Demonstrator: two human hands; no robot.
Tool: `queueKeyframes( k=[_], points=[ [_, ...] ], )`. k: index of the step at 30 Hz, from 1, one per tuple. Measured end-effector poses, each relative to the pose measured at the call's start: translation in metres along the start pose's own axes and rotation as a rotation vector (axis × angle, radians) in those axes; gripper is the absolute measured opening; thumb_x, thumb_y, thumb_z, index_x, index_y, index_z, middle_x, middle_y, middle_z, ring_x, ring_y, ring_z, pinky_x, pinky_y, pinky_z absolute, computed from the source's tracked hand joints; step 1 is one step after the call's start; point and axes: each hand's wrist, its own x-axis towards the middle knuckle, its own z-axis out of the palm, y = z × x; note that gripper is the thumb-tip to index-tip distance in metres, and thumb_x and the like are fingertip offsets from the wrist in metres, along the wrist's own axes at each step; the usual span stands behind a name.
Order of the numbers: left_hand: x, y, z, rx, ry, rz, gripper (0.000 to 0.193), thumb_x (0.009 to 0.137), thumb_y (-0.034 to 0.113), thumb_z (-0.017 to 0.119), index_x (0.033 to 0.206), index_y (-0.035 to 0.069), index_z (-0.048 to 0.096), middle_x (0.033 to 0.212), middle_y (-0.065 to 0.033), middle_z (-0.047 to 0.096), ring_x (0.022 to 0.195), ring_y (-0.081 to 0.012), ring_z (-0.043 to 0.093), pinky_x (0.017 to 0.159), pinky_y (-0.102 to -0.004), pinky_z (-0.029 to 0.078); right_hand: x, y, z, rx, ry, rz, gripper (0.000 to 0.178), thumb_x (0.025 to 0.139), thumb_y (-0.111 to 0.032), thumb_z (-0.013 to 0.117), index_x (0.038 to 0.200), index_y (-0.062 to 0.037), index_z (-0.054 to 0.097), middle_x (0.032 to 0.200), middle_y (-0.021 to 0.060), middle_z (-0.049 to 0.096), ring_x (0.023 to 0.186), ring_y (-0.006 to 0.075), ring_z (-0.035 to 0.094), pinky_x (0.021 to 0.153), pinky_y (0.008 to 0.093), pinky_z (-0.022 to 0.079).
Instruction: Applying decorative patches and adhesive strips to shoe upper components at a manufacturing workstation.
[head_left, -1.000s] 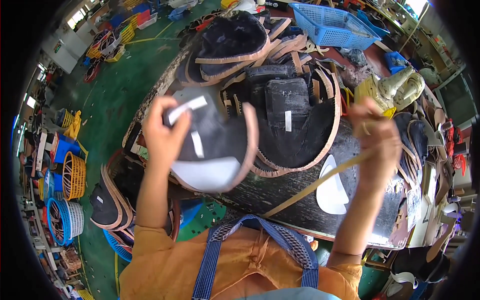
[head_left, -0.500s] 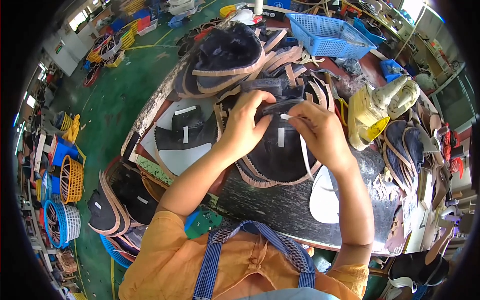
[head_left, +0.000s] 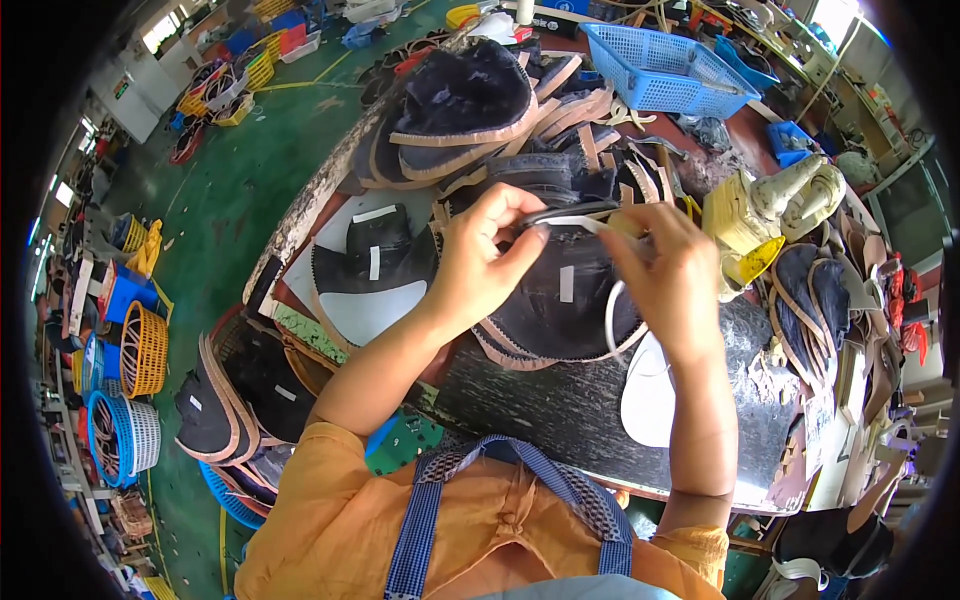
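A black shoe upper [head_left: 540, 318] with notched tan lining edges lies before me on the work table, a short white tape piece [head_left: 567, 284] stuck on its middle. My left hand [head_left: 478, 262] pinches the upper's raised far edge between thumb and fingers. My right hand [head_left: 668, 270] is closed on a narrow white tape strip [head_left: 574, 221], drawn along that edge between both hands. The strip's loose tail curves down below the right hand. To the left, another black upper [head_left: 394, 262] with white tape pieces lies flat on a white surface.
Stacked uppers [head_left: 465, 100] rise behind my hands. A blue plastic basket [head_left: 665, 75] stands at the far right, with a cream bottle-like container [head_left: 738, 215] nearer. A white rounded piece [head_left: 648, 400] lies by my right forearm. More uppers [head_left: 245, 390] hang beside the table's left edge.
My right hand has moved right, pulling the strip into a longer span across the upper's far edge. My left hand still pinches that edge, which now stands raised.
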Motion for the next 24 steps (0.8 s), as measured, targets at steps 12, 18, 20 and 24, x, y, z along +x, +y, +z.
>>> queueKeyframes(
  k=[12, 18, 20, 24],
  points=[
    [-0.007, 0.003, 0.008, -0.051, -0.148, 0.135, 0.031, 0.088, 0.001, 0.066, 0.108, 0.006, 0.043, 0.103, -0.0067, 0.064, 0.090, -0.0044, 0.054, 0.079, -0.0208, 0.043, 0.001, 0.010, -0.004, -0.130, 0.035, -0.132, 0.023, 0.076, -0.012, 0.078, 0.089, -0.0024, 0.062, 0.112, 0.0128, 0.063, 0.092, 0.0286, 0.065, 0.075, 0.0387, 0.051],
    [-0.023, -0.017, 0.004, 0.477, -0.180, 0.846, 0.020, 0.082, 0.005, 0.070, 0.087, 0.012, 0.052, 0.112, -0.0063, 0.072, 0.106, -0.0265, 0.068, 0.092, -0.0443, 0.055, 0.002, 0.028, -0.028, 0.026, 0.308, 0.113, 0.010, 0.085, 0.004, 0.062, 0.078, 0.0013, 0.055, 0.122, 0.0144, 0.065, 0.097, 0.0273, 0.064, 0.090, 0.0379, 0.052],
    [-0.040, -0.025, -0.006, 0.544, -0.341, 0.940, 0.019, 0.087, 0.010, 0.067, 0.088, 0.014, 0.049, 0.119, -0.0048, 0.070, 0.113, -0.0259, 0.065, 0.105, -0.0490, 0.047, -0.008, 0.030, -0.039, 0.903, 0.155, 0.458, 0.015, 0.094, -0.006, 0.058, 0.081, 0.0000, 0.056, 0.107, 0.0167, 0.070, 0.064, 0.0130, 0.057, 0.064, 0.0251, 0.050],
    [-0.061, -0.012, -0.017, 0.306, -0.663, 0.913, 0.021, 0.089, 0.012, 0.065, 0.100, 0.009, 0.047, 0.123, -0.0147, 0.067, 0.114, -0.0352, 0.064, 0.106, -0.0562, 0.044, -0.014, 0.032, 0.013, 0.916, -0.613, 0.588, 0.012, 0.094, -0.012, 0.061, 0.086, -0.0025, 0.059, 0.087, 0.0110, 0.073, 0.051, 0.0054, 0.049, 0.045, 0.0208, 0.040]
  ],
)
